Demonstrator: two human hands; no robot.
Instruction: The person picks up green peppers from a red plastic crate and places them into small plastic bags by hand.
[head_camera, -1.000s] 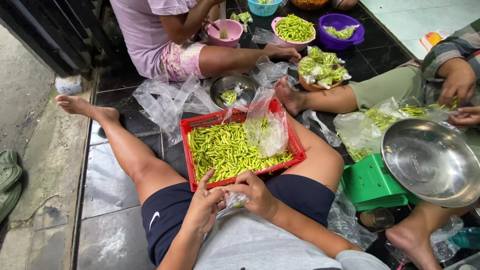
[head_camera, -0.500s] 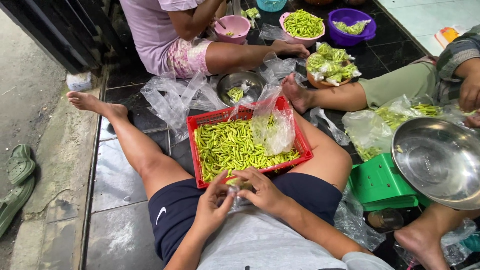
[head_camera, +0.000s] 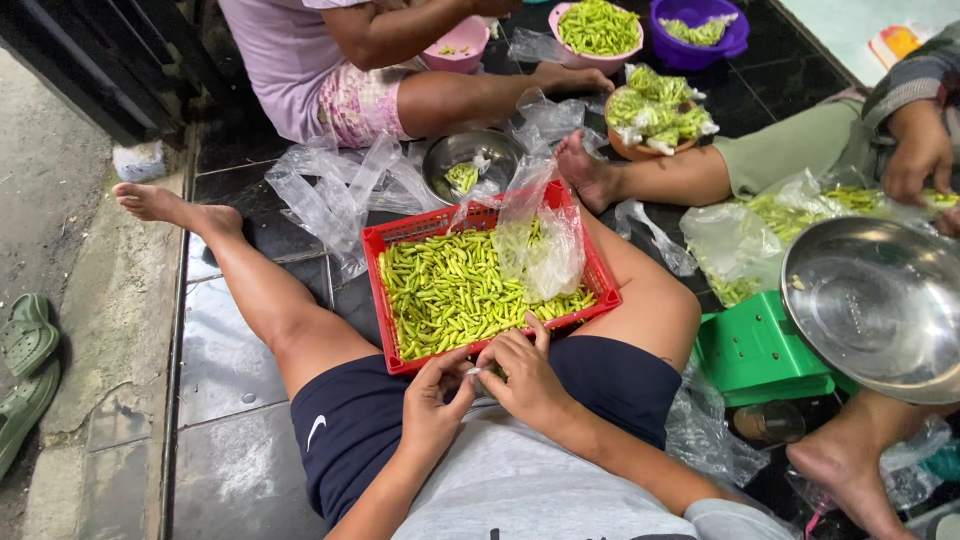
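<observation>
Both hands had drawn together since a moment earlier: the left hand (head_camera: 432, 402) and right hand (head_camera: 522, 372) pinched one small green chili (head_camera: 497, 372) at the near rim of the red basket (head_camera: 385, 290), its plastic bag (head_camera: 540, 250) beyond.

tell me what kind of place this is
Probably a home doorstep or tiled porch used for sorting produce: people sit on the dark floor tiles, a red crate of green chillies rests on one lap, and a green weighing scale with a steel pan stands alongside.
</observation>
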